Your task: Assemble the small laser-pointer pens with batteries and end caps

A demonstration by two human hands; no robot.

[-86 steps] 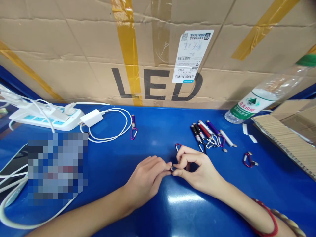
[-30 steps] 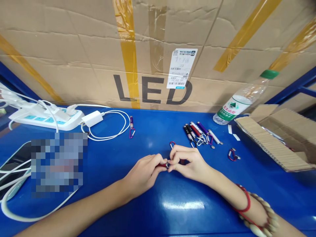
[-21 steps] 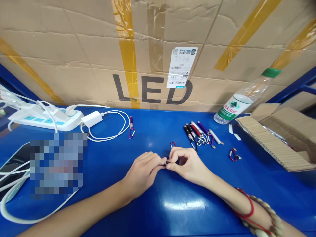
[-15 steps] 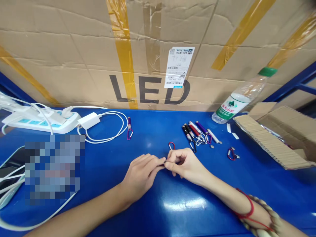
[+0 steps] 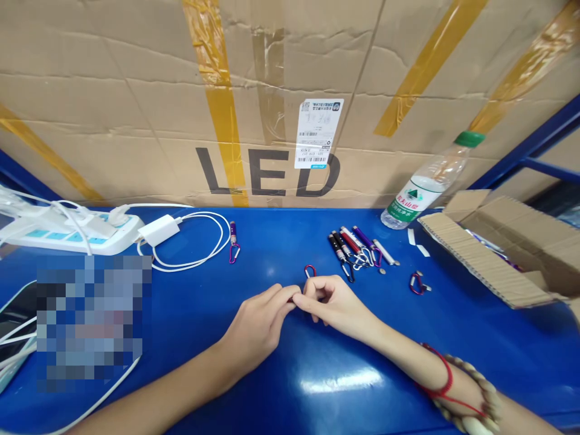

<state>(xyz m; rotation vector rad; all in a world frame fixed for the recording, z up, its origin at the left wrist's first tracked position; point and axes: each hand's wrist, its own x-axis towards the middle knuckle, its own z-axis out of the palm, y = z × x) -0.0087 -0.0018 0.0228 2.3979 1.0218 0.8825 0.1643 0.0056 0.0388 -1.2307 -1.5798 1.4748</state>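
While holding both hands low over the blue surface (image 5: 281, 393), brought together the left hand (image 5: 258, 317) and the right hand (image 5: 330, 302) at the fingertips. Set the fingers of each narrow, thumb against forefinger, pinching a small item (image 5: 292, 298) almost wholly hidden at the meeting point. Could not tell the kind of item from the dark sliver exposed. Wore a red cord (image 5: 450, 371) and a beaded bracelet (image 5: 486, 388) on the right forearm.

Located a red clip (image 5: 310, 266) just behind the right hand, partly covered by it. Found, farther back and to the right, a row of pens lying close together: two black pens (image 5: 336, 246), a red pen (image 5: 351, 240), a silver pen (image 5: 351, 234) and a purple pen (image 5: 361, 235). Noted a pale tube (image 5: 384, 252) just beside the purple pen, and two small discs (image 5: 382, 271) near the tube.

Recorded another red clip (image 5: 412, 284) between the discs and the open box (image 5: 471, 260). Observed two white strips (image 5: 411, 237) near the box, and a bottle (image 5: 413, 196) in front of the large carton (image 5: 149, 109) marked "LED". Located a second purple pen (image 5: 232, 232) well to the left of the row, near a white charger (image 5: 158, 230), and a power strip (image 5: 97, 244) farther left.
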